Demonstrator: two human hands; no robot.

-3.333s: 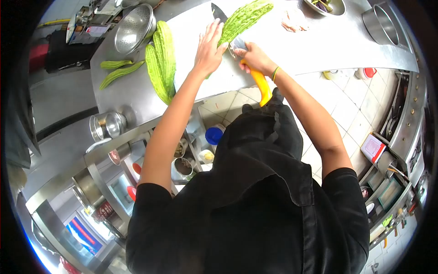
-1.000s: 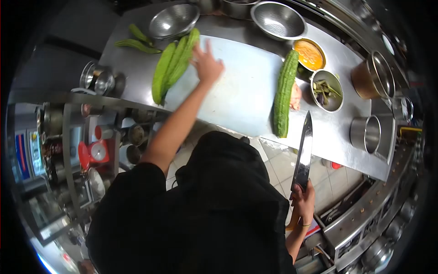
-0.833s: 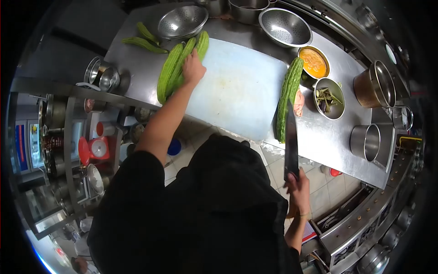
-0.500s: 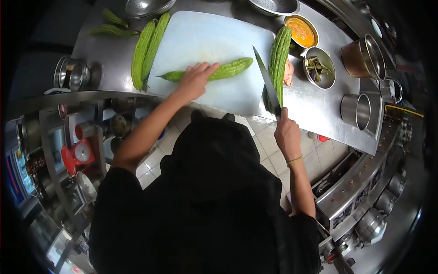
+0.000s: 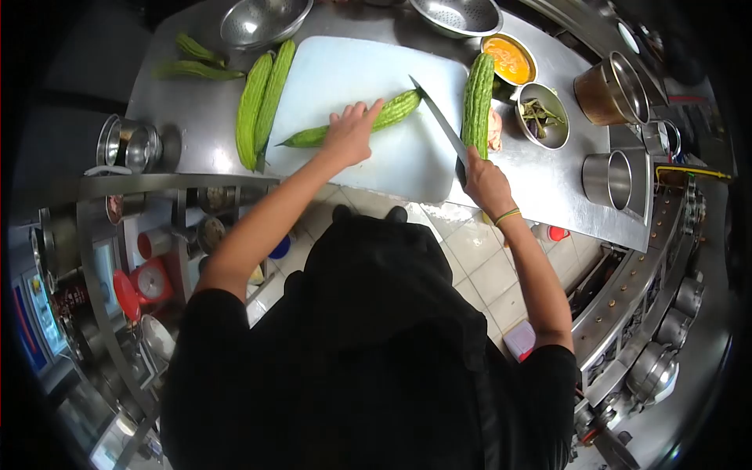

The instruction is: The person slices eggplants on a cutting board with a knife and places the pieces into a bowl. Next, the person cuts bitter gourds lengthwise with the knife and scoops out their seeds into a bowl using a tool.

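A long green bitter melon (image 5: 398, 110) lies slantwise across the white cutting board (image 5: 360, 66). My left hand (image 5: 350, 139) is closed over its middle and holds it against the board. In my right hand (image 5: 487, 186) is a kitchen knife (image 5: 440, 119), gripped by the handle. The blade reaches over the board, its tip just past the melon's right end; whether it touches cannot be made out. Another bitter melon (image 5: 478, 98) stands lengthwise along the board's right edge, its lower end hidden by my right hand. Two more bitter melons (image 5: 252, 110) lie along the left edge.
Small green pieces (image 5: 196, 66) lie at the far left. Two colanders (image 5: 262, 22) stand at the back. A bowl of orange liquid (image 5: 509, 61), a bowl of green scraps (image 5: 540, 117) and steel pots (image 5: 607, 178) are on the right. Pinkish meat (image 5: 495, 129) lies beside the right-hand melon.
My right hand has brought the knife left and up from the board's right edge to the held melon's right end. The melon's right end has shifted slightly. The camera view has tilted a little.
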